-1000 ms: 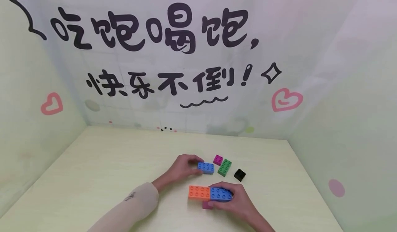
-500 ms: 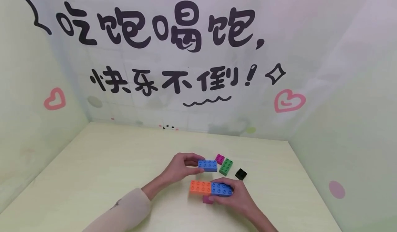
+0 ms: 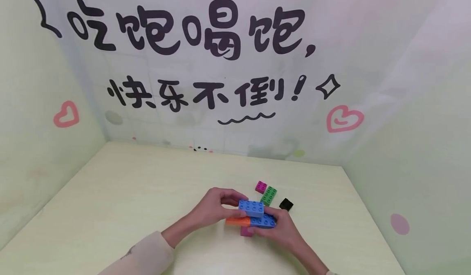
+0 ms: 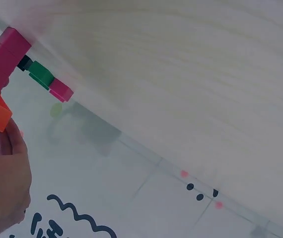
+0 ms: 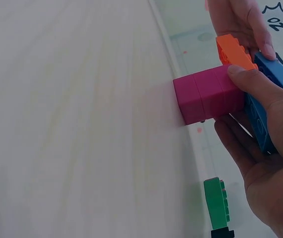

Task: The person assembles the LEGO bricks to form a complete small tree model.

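Observation:
My left hand point(image 3: 215, 207) pinches a light-blue eight-stud brick point(image 3: 251, 208) between thumb and fingers. It is held right over the assembly in my right hand point(image 3: 282, 231) and partly covers it in the head view. That assembly has an orange brick point(image 3: 234, 221) and a darker blue brick point(image 3: 265, 221) side by side on top of a magenta stack point(image 5: 208, 94). The right thumb lies on the magenta stack in the right wrist view, with the fingers around the blue end. In the left wrist view the left hand point(image 4: 7, 186) partly hides the blue bricks.
Beyond the hands lie a small magenta brick point(image 3: 261, 186), a green brick point(image 3: 269, 195) partly behind the held pieces, and a black brick point(image 3: 286, 204). A pale wall point(image 3: 176, 70) with black lettering closes off the back of the light wooden table point(image 3: 92, 209), with side walls left and right.
My left hand has lifted the light-blue brick from the table beside the green one and brought it right and nearer, over the orange and blue bricks. My right hand keeps its grip, nearly still.

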The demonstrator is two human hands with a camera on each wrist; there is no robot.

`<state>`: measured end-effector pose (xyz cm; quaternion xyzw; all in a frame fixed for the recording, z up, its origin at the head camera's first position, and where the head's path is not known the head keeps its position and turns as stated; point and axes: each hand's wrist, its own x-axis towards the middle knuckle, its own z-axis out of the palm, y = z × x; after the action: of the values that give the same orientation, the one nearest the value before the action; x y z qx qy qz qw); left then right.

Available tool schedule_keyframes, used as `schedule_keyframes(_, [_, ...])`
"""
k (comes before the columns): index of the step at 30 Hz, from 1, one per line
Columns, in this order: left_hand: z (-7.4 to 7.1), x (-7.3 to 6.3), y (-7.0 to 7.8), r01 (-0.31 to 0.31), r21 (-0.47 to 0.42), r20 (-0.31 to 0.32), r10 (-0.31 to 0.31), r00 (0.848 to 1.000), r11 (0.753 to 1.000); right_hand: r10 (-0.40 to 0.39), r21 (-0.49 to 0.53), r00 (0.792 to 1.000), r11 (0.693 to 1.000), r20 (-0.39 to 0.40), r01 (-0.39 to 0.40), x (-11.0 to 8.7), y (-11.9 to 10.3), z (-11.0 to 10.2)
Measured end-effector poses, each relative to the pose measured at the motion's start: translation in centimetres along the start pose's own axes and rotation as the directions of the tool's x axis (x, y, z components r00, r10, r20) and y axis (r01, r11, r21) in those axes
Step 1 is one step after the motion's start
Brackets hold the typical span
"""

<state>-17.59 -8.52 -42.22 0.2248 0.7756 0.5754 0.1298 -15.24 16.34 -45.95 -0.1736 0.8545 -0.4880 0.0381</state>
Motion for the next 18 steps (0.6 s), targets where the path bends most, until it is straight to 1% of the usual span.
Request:
schedule_keyframes(3, [-0.03,-0.51,-0.18,0.007,-0.001,0.002,-0.007,1.0,1.0,-0.006,-0.007,1.0,1.0,0.012,0.006,0.04,-0.02,0.09])
schedule_keyframes(6, [-0.1,-0.82,-0.29,0.013,-0.009,0.002,-0.013,1.0,1.0,0.005,-0.031,1.0,1.0,0.009,-0.005,0.03,-0.07,0.1])
schedule_keyframes(13, [-0.16,-0.93,-0.25,0.012,0.019,0.001,-0.012,1.0,1.0,0.026,-0.059,0.999,0.998,-0.02,-0.028,0.08,-0.05,-0.11])
schedule_keyframes(18, [-0.16,-0.94,-0.23,-0.006,0.04,0.006,0.006,1.0,0.999,0.038,-0.056,0.998,0.998,-0.041,-0.04,-0.07,-0.03,-0.23])
